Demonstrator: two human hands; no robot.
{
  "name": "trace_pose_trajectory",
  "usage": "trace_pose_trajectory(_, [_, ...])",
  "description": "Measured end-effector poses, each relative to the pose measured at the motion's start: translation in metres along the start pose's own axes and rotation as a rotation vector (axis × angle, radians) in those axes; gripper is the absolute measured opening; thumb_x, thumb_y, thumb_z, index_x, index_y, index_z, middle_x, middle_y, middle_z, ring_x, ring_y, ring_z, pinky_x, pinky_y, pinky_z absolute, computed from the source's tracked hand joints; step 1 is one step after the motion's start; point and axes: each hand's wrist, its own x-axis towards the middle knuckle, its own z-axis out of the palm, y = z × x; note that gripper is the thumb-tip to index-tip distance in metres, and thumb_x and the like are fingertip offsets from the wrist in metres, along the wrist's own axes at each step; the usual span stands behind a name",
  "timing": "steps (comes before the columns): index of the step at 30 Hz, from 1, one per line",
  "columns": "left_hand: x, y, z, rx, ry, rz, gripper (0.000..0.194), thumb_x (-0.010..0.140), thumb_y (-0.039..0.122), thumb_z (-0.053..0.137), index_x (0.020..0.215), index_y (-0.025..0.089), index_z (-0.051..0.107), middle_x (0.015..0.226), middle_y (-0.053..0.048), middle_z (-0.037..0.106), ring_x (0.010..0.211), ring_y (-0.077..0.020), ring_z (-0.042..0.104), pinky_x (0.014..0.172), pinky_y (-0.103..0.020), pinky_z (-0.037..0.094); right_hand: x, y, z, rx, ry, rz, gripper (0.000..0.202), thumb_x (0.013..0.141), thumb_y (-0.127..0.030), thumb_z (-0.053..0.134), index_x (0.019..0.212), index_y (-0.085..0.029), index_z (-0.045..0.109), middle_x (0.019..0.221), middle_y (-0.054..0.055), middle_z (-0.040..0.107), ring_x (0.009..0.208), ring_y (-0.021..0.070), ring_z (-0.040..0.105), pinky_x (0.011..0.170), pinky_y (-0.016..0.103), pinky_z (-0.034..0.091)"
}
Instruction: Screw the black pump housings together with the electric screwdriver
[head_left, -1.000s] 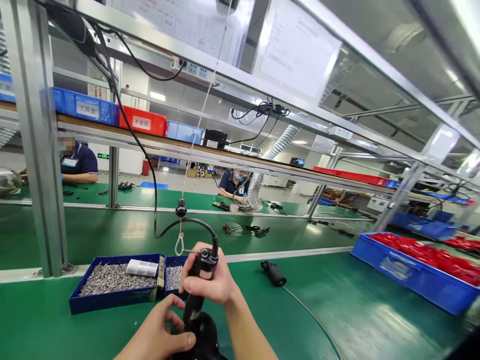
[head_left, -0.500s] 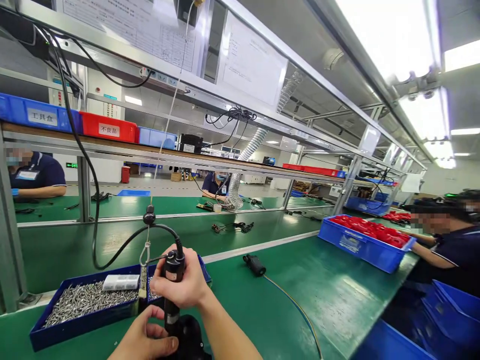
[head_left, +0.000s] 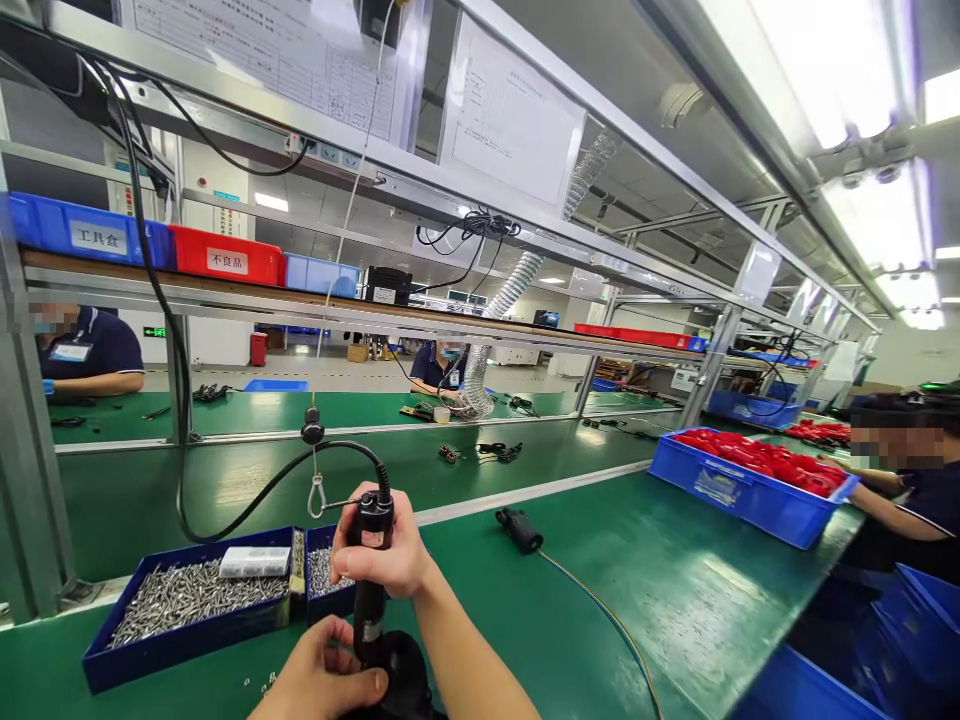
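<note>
A black electric screwdriver (head_left: 370,600) stands nearly upright, its cord leaving the top and a wire loop tying it to a hanging line. My right hand (head_left: 394,550) is wrapped round its upper body. Below, my left hand (head_left: 330,675) closes on a black rounded housing (head_left: 405,670), thumb on top, at the screwdriver's lower end. The screwdriver's tip is hidden, and the housing runs out of the bottom of the view. To the left lies a blue tray of screws (head_left: 112,655) with a white packet (head_left: 255,562) on the screws. Beside it is a smaller blue tray (head_left: 330,603) of small metal parts.
A black part (head_left: 519,530) with a thin yellow-green cable lies on the green bench (head_left: 585,640). Further right stands a blue bin (head_left: 742,500) of red parts, near a co-worker (head_left: 907,490). A shelf with a red bin (head_left: 225,258) crosses overhead; a black cord hangs at left.
The whole view has shifted slightly, so things sit further right. The screwdriver now stands clear of the gap between the trays, still in my right hand. My left hand keeps its hold on the housing.
</note>
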Motion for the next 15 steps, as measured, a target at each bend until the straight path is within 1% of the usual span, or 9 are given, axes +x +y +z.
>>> trace_pose_trajectory(3, [0.0,0.001,-0.008,-0.054,0.019,0.013,0.071,0.048,0.063,0.099,0.086,0.02,0.057,0.073,-0.002,0.07,0.074,-0.0247,0.068,0.074,-0.034,0.05,0.0,0.002,0.01,-0.035,0.077,-0.044,0.046,0.064,-0.035,0.094,0.086,-0.02,0.058,0.065,-0.001,0.068,0.054,0.018,0.066,0.051,0.028,0.051])
trace_pose_trajectory(6, [0.0,0.005,-0.025,-0.048,0.031,-0.002,0.069,0.048,0.059,0.099,0.086,0.019,0.057,0.074,-0.002,0.071,0.076,-0.0264,0.069,0.077,-0.036,0.051,0.0,0.001,0.017,-0.058,0.121,-0.056,0.047,0.064,-0.036,0.095,0.088,-0.021,0.058,0.067,-0.001,0.069,0.058,0.0176,0.066,0.055,0.029,0.051])
trace_pose_trajectory(8, [0.001,0.009,-0.035,-0.027,0.027,0.007,0.068,0.048,0.057,0.099,0.088,0.019,0.058,0.072,-0.002,0.069,0.076,-0.027,0.069,0.077,-0.037,0.051,0.001,0.002,0.018,-0.059,0.09,-0.011,0.048,0.065,-0.041,0.095,0.089,-0.02,0.059,0.071,0.001,0.07,0.061,0.0182,0.067,0.06,0.03,0.054])
trace_pose_trajectory(11, [0.003,0.012,-0.042,0.036,0.034,0.035,0.067,0.052,0.055,0.097,0.093,0.018,0.058,0.069,0.0,0.067,0.071,-0.0238,0.067,0.07,-0.033,0.048,0.004,0.009,0.017,0.005,0.022,0.076,0.049,0.074,-0.053,0.09,0.091,-0.019,0.059,0.075,0.002,0.07,0.063,0.0183,0.07,0.064,0.031,0.057])
trace_pose_trajectory(13, [0.003,0.012,-0.043,0.103,0.074,0.031,0.067,0.054,0.056,0.095,0.094,0.019,0.056,0.068,0.003,0.064,0.06,-0.0178,0.06,0.059,-0.028,0.041,0.006,0.016,0.014,0.083,-0.003,0.073,0.054,0.077,-0.062,0.085,0.095,-0.02,0.056,0.074,0.003,0.07,0.055,0.016,0.066,0.058,0.029,0.056])
trace_pose_trajectory(15, [0.003,0.012,-0.041,0.152,0.111,0.012,0.069,0.053,0.058,0.093,0.092,0.021,0.051,0.067,0.005,0.061,0.051,-0.012,0.049,0.051,-0.024,0.03,0.006,0.022,0.01,0.165,-0.03,0.025,0.06,0.077,-0.069,0.08,0.1,-0.021,0.052,0.073,0.003,0.07,0.044,0.0127,0.059,0.046,0.024,0.05])
